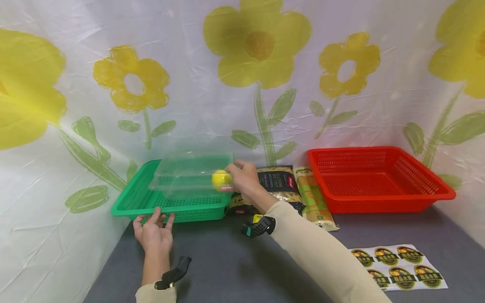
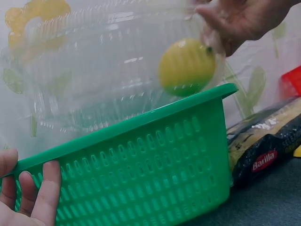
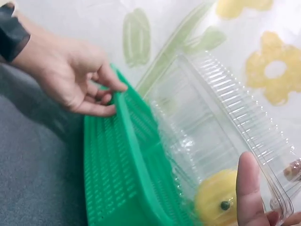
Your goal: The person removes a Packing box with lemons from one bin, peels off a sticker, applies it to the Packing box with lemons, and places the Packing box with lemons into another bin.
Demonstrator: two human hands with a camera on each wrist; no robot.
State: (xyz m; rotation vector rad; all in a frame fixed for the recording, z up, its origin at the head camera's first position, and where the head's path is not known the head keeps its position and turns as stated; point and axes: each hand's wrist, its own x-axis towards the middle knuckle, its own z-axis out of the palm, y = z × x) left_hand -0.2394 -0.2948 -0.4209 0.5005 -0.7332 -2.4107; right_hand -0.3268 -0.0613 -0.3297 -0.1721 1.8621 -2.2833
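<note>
Nearest the camera, both forearms were covered by beige sleeves [image 1: 322, 250], and a black strap [image 1: 259, 227] was worn at each wrist. At the right, a white sticker sheet [image 1: 399, 267], printed with round emblems, was laid flat on the dark grey table [image 1: 227, 265]. At the left, the front rim of a green basket [image 1: 201, 215] was pinched by the left hand [image 1: 153, 235], with the remaining fingertips set against the perforated outer wall. Above the basket, a clear plastic container [image 1: 189, 172] was held tilted. Its right end was pinched by the right hand [image 1: 246, 181]. A round yellow fruit [image 1: 221, 180] was contained within it, at the gripped end. Whether the basket was touched by the container could not be determined. Beyond the right forearm, a black Barilla bag [image 1: 278, 181] and a long green-and-yellow packet [image 1: 314, 195] were placed side by side, between the green basket and a red basket [image 1: 379, 204]. Behind everything, the work area was bounded by a white sheet backdrop [image 1: 197, 109], decorated with yellow flowers.
</note>
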